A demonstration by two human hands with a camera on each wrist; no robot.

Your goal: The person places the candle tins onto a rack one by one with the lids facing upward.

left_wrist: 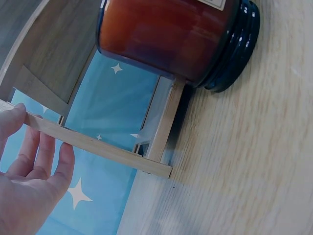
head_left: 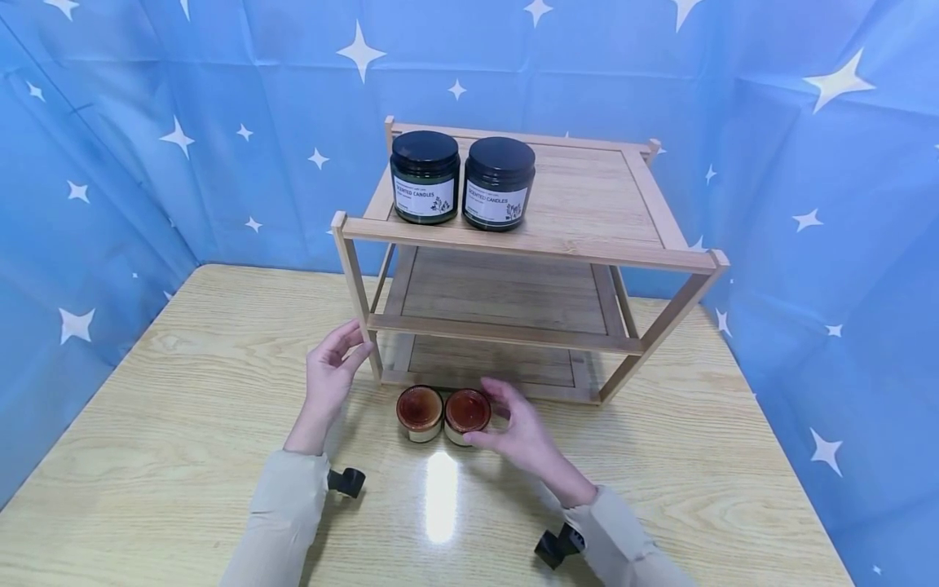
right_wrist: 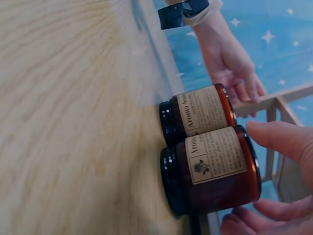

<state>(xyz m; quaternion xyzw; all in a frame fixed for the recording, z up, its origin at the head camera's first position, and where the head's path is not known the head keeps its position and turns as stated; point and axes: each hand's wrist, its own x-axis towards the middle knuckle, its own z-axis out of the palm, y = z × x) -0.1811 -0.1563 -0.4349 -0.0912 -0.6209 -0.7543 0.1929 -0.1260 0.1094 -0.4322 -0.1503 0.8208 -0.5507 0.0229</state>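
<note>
Two amber candle jars stand side by side upside down on the table, black lids at the bottom: the left jar [head_left: 421, 412] and the right jar [head_left: 467, 414]. Paper labels reading "Aroma" show in the right wrist view. My right hand [head_left: 519, 432] has its thumb at the near side of the right jar [right_wrist: 220, 171] and its fingers at the far side. With thumb and fingers on either side, my left hand [head_left: 333, 371] holds the front left post [left_wrist: 93, 142] of a wooden shelf rack [head_left: 506, 326].
Two dark green jars, a left one [head_left: 425, 179] and a right one [head_left: 499, 183], labelled "Scented Candles", stand on the rack's top shelf. The rack rises just behind the amber jars. A blue star-patterned curtain [head_left: 257, 163] hangs round the wooden table [head_left: 183, 456].
</note>
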